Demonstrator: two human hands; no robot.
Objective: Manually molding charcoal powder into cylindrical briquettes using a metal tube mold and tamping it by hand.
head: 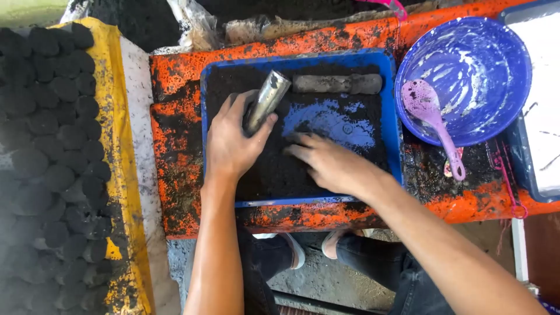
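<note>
- Two bare forearms reach up from the near edge, over dark trousers and shoes on a concrete floor.
- Right hand (332,165) lies flat with fingers spread, pressing black powder (274,169) near the blue tray's (392,116) near edge.
- Left hand (232,140) is wrapped around a metal tube (267,99), tilted, its lower end in the powder by the tray's left side.
- Along the tray's far edge lies a dark rod (338,83), untouched.
- Much loose powder remains; part of the tray's blue bottom shows bare.
- On the orange bench (175,169), right of the tray, sits a blue bowl (496,64) holding a purple spoon (429,116).
- Many finished black round cakes (52,146) cover a yellow sheet (114,116) left, suggesting work well advanced.
</note>
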